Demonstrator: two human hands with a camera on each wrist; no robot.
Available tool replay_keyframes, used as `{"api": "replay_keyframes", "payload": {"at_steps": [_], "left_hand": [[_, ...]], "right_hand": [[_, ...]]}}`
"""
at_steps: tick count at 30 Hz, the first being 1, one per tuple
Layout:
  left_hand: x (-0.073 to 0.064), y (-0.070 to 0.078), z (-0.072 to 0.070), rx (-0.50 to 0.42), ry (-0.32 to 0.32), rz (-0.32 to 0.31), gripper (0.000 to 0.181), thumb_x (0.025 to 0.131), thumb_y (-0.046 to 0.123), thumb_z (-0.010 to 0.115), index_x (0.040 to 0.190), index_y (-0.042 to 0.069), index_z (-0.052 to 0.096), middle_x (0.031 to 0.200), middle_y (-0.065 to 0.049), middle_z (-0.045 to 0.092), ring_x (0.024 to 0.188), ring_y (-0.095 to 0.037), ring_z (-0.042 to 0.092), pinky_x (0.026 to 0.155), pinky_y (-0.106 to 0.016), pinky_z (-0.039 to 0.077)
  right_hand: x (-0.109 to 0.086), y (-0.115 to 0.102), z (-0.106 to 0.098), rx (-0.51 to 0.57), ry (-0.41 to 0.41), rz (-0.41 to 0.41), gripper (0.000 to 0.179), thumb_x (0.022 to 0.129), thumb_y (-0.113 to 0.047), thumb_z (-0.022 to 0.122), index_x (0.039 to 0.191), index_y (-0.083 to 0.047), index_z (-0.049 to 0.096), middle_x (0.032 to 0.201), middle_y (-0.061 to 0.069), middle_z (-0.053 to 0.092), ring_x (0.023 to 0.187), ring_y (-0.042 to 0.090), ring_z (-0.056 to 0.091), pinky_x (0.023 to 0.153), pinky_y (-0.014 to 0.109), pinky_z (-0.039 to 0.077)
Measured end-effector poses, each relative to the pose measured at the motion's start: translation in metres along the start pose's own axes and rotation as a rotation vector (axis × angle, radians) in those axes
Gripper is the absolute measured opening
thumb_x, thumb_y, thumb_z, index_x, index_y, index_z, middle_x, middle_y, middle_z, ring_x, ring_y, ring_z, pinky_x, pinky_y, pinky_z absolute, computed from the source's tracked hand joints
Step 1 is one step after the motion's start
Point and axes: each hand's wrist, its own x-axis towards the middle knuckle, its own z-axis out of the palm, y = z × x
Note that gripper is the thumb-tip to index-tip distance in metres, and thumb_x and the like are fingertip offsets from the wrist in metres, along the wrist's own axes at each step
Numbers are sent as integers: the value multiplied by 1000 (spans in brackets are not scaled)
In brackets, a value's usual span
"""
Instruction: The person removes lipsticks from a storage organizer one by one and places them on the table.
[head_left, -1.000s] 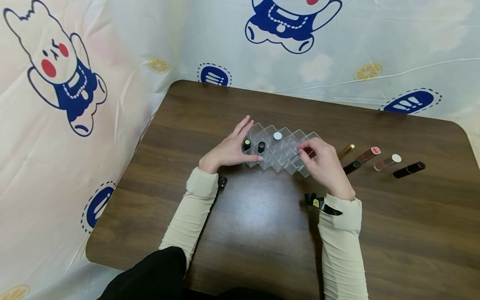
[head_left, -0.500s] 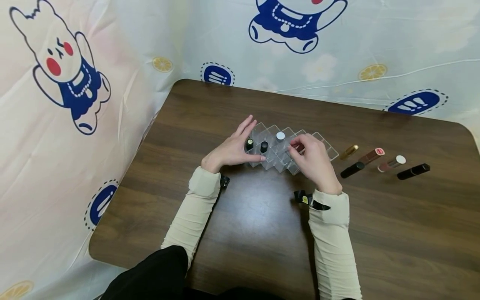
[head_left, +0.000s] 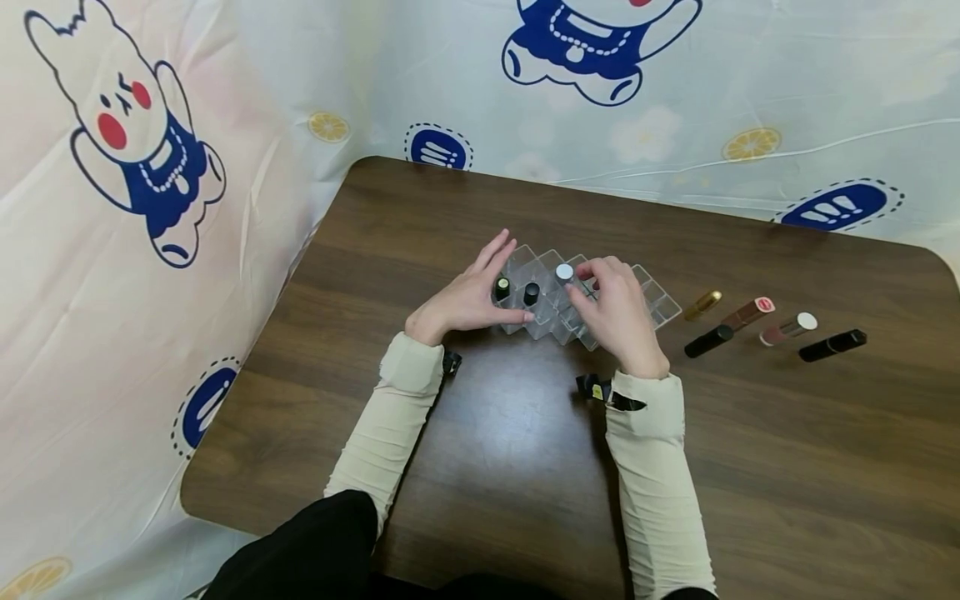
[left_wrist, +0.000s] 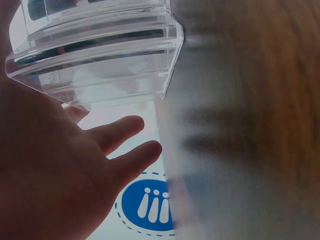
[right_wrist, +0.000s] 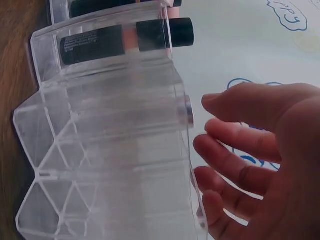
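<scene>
A clear lipstick organizer [head_left: 662, 307] with diamond-shaped compartments stands on the table. My left hand [head_left: 467, 300] frames its left end, thumb along the front and straight fingers at the back; in the left wrist view two fingers extend past the clear wall [left_wrist: 115, 82]. Inside stand a dark tube with a pale-centred top [head_left: 502, 288], a black-capped tube [head_left: 532, 293] and a white-capped tube [head_left: 564, 273]. My right hand [head_left: 617, 310] hovers over the middle compartments, next to the white cap. In the right wrist view its thumb and loosely bent fingers [right_wrist: 257, 97] are apart, holding nothing visible.
Right of the organizer, several lip products lie on the brown table [head_left: 495, 500]: a gold tube [head_left: 702, 305], a black tube [head_left: 708, 341], a brown tube [head_left: 748, 313], a white-capped pink tube [head_left: 788, 329] and another black tube [head_left: 832, 345]. A printed curtain [head_left: 660, 167] hangs behind.
My right hand has moved left along the organizer, from its right part to beside the white-capped tube, and its fingers have spread. The left hand keeps its place at the left end.
</scene>
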Motion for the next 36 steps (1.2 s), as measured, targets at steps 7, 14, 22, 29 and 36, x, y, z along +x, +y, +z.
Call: {"api": "replay_keyframes", "payload": {"at_steps": [7,14,22,29,36], "left_hand": [[1,0,1,8,-7,3,113,76,60,72,157,26,2,163,11,-11,150,-22,16,114,-52,29],[0,2,1,-5,-5,4,112,76,59,73,156,29,0,163,11,-10,149,-23,17,114,-52,30],[0,3,1,-3,-5,3,112,76,60,72,157,28,2,163,10,-9,150,-23,16,114,-57,27],[0,2,0,3,-1,5,112,76,60,72,157,27,2,163,9,-9,150,-23,16,114,-54,29],[-1,1,-1,10,1,4,112,76,60,72,157,27,2,163,9,-9,150,-22,16,114,-55,28]], "right_hand": [[5,-4,8,-27,-3,58,27,90,-19,67,108,1,66,107,17,62,101,34,52,85,46,42],[9,-6,12,-36,-1,78,29,88,-19,67,109,1,65,108,17,61,100,34,52,86,45,42],[13,-9,13,-37,-22,125,32,87,-19,67,112,2,63,109,18,60,104,36,51,88,47,42],[16,-9,16,-66,-33,130,33,87,-19,66,112,2,63,108,19,59,104,38,51,87,48,42],[17,-10,17,-84,-31,122,33,88,-19,66,112,3,64,108,19,58,102,38,52,86,48,43]]}}
